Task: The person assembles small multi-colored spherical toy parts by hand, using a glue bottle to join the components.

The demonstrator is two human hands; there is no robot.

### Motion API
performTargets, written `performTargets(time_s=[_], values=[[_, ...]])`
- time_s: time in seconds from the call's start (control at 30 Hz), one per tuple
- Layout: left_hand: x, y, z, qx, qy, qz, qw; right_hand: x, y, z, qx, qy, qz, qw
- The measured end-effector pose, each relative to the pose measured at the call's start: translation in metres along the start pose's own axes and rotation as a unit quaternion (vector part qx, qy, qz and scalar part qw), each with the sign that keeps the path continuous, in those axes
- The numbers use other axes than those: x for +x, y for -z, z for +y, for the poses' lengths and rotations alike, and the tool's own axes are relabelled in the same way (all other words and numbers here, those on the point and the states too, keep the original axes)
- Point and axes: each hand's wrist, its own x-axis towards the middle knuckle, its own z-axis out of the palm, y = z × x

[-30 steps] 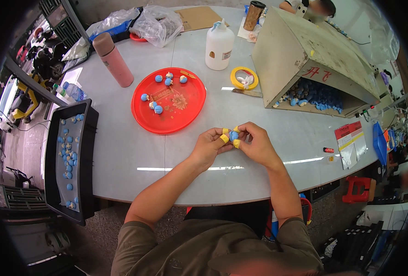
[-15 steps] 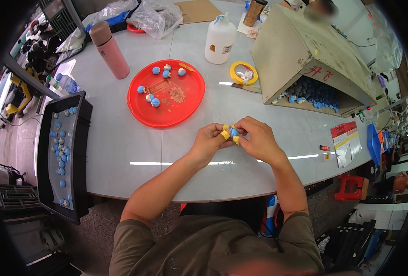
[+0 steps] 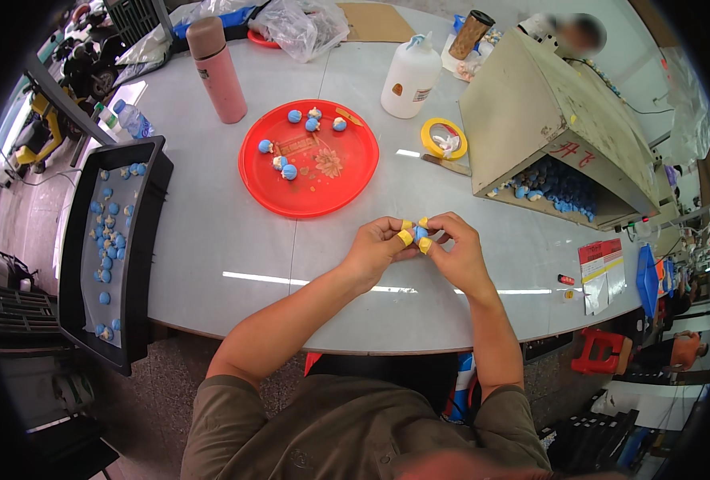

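Note:
A small blue ball-shaped piece (image 3: pixel 420 234) is pinched between the fingertips of both hands, above the near middle of the table. My left hand (image 3: pixel 376 250) is closed on its left side, and my right hand (image 3: pixel 459 254) grips it from the right. Yellow tape wraps the thumb and index fingertips of each hand. The fingers cover part of the piece. Beyond my hands lies a round red tray (image 3: pixel 347 188) holding several similar blue balls with cream-coloured parts, such as one blue ball (image 3: pixel 289 172).
To the left a black bin (image 3: pixel 157 188) holds many blue balls. An open-fronted metal box (image 3: pixel 563 104) full of blue pieces stands at the right. Behind are a pink flask (image 3: pixel 221 84), a white bottle (image 3: pixel 409 80), a yellow tape roll (image 3: pixel 443 122) and a knife (image 3: pixel 447 165).
The whole scene has shifted in the picture as my head turned slightly. My right index finger and thumb look a little more spread around the blue piece; both hands still hold it.

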Motion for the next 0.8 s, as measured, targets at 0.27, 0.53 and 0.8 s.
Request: performTargets(time_s=[0.27,0.53,0.8], values=[[0.0015,0.0015,-0.0037,0.001,-0.014,-0.005,1.000,0.0000,0.0011,-0.0043,-0.014,0.011,-0.003,1.000],[-0.0005,-0.0017,-0.0055,0.006,-0.024,-0.004,1.000,-0.0014,0.0018,0.0007,0.054,-0.026,-0.001,0.998],[0.0020,0.0010,-0.0105,0.016,-0.050,-0.014,0.999,-0.0029,0.0018,-0.0026,0.011,0.011,0.006,1.000]])
